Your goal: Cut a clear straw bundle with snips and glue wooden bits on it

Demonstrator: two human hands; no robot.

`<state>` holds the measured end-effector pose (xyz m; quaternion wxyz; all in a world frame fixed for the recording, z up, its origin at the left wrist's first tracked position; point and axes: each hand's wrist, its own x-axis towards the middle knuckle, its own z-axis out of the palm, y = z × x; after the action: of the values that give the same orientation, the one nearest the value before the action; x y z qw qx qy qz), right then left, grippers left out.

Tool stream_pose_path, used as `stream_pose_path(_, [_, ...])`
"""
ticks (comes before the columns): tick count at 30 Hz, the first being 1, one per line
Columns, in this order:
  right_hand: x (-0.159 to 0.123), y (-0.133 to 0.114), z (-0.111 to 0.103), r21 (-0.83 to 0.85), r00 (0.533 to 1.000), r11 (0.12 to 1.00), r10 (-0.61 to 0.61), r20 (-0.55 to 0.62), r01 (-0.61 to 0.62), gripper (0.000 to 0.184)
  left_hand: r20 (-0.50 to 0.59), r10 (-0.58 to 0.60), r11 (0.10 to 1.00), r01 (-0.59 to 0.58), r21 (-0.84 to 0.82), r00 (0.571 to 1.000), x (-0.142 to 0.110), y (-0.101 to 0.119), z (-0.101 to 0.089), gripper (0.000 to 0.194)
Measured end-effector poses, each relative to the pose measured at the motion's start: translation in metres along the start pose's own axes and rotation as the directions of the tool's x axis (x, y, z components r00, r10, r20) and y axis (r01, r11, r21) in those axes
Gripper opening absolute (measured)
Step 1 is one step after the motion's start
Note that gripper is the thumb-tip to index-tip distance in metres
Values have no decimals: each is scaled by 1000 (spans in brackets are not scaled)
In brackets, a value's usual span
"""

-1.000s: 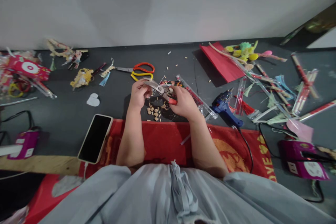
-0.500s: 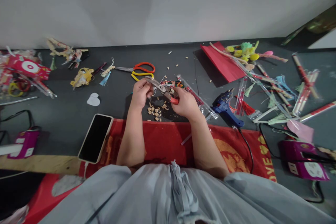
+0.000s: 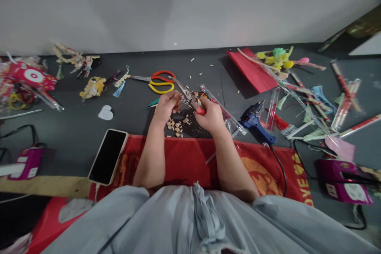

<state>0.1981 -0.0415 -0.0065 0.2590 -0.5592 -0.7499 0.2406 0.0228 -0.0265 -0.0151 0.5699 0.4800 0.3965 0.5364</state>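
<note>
Grasped by the red handle [image 3: 201, 110] in right hand [image 3: 212, 115]: metal shears [image 3: 187, 94], likely rigid, fairly heavy, best held there; just left, curled left hand [image 3: 167, 105], contents indeterminable.

Our right hand [image 3: 210, 114] grips red-handled cutters [image 3: 187, 95] | our left hand [image 3: 167, 107] curls near them | we see wooden bits [image 3: 177, 129] nearby

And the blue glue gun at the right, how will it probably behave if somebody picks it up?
The blue glue gun would likely feel stiff, as its body looks like hard plastic. Its angled shape suggests it would hardly roll. The attached black cable may drag behind it.
</note>
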Motion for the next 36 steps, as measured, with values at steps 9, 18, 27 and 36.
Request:
stream_pose_path(9, [1, 2, 3, -108, 998, 994, 40, 45, -35, 15, -252, 36, 999, -39, -9, 967, 4, 2, -4, 47])
stream_pose_path(18, [1, 4, 6, -193, 998, 981, 25, 56, -14, 15, -436, 34, 999, -36, 3, 900, 10, -2, -4, 36])
stream_pose_path(27, [2, 3, 7, -183, 999, 983, -25, 45, 33, 27, -476, -22, 1000, 18, -14, 879, 13, -5, -8, 28])
stream_pose_path(36, [2, 4, 7, -200, 999, 979, -41, 32, 47, 27, -418, 39, 999, -51, -17, 907, 13, -6, -9, 48])
